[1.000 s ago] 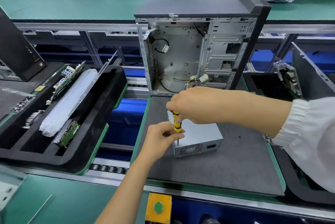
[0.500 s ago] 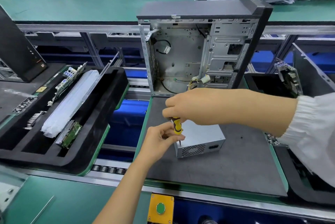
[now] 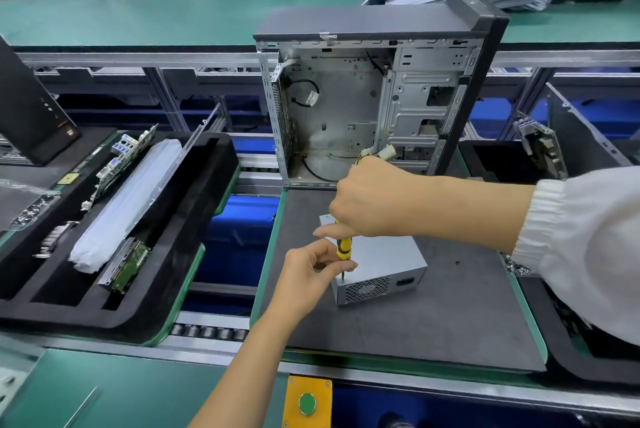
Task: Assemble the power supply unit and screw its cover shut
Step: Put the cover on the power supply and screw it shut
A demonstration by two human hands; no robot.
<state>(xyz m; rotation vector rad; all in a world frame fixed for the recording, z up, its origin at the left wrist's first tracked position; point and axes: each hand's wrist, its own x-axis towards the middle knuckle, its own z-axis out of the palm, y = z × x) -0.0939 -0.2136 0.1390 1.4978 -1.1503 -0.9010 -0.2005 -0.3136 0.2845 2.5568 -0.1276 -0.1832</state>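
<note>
A silver power supply unit (image 3: 384, 263) lies on the dark grey mat (image 3: 433, 317), its vent grille facing me. A yellow-and-black screwdriver (image 3: 344, 249) stands upright on the unit's near left top corner. My right hand (image 3: 377, 201) grips the screwdriver's handle from above. My left hand (image 3: 313, 270) pinches the lower part of the handle near the shaft. The tip meets the cover, and the screw itself is too small to see.
An open computer case (image 3: 377, 95) stands upright behind the mat with loose cables inside. A black foam tray (image 3: 194, 220) of boards and a wrapped part sits left. A small screw (image 3: 457, 262) lies on the mat to the right. A green button on a yellow plate (image 3: 307, 403) sits at the front edge.
My right hand has turned on the handle and its thumb now sticks out to the left. The screwdriver and left hand stay at the same corner of the unit.
</note>
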